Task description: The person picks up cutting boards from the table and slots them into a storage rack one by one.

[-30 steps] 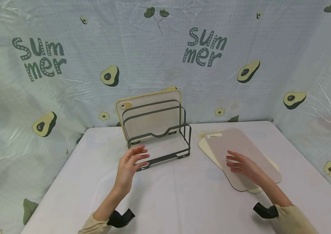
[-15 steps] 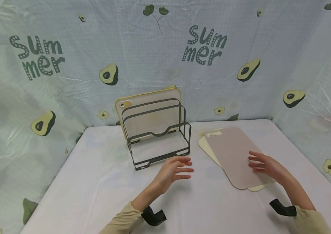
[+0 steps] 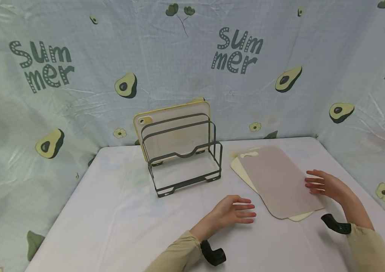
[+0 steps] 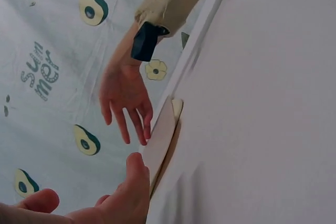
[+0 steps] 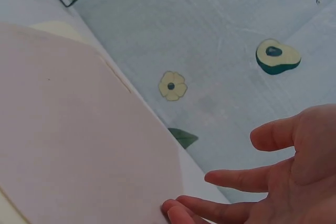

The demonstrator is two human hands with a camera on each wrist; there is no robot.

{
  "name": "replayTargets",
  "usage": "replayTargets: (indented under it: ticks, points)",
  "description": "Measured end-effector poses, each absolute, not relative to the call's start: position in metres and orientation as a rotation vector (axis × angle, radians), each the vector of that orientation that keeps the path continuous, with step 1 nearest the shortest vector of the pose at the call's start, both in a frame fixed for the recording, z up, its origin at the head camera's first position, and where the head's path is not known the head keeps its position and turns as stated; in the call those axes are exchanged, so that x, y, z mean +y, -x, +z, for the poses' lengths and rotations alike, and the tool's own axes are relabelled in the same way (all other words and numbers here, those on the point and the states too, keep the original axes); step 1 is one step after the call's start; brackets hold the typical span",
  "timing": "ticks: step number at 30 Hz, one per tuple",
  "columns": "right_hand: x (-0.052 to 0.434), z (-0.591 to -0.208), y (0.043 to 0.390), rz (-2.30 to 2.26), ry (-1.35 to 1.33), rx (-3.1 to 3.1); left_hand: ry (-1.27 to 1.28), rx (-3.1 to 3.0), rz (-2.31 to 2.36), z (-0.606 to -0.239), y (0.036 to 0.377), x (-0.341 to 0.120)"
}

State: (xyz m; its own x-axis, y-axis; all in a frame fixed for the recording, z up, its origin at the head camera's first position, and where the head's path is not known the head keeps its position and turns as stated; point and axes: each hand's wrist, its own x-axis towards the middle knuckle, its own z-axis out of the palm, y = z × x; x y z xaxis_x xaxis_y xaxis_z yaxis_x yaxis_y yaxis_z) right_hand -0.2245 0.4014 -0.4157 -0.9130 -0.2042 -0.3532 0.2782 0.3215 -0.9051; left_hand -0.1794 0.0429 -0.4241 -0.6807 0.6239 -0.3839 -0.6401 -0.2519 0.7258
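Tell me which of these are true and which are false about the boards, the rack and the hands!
1. A yellow-edged board stands upright in the wire rack. True.
2. The pinkish board lies under the cream board. False: the pinkish board lies on top and the cream one peeks out beneath it.
3. The right hand has its fingers at the right edge of the pinkish board. True.
4. The left hand grips the wire rack. False: it holds nothing, fingers spread, near the pinkish board's front left edge.
5. The front slots of the wire rack hold two boards. False: only the rear slot holds a board.
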Motion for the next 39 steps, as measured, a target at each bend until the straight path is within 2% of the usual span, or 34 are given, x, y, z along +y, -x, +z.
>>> replayTargets:
  ticks: [14,27,39]
  points:
    - [0.406,-0.42,0.259,-1.901,-0.129,1.981,0.266,0.994,2.047,-0.442,0.181,0.089]
    - [0.409,-0.416,0.289,-2.124,-0.199,1.775,0.304,0.972,2.074,-0.441,0.182,0.1]
    - [0.403,-0.421,0.302,-2.095,-0.291,1.824,0.344,0.966,2.12,-0.442,0.182,0.107]
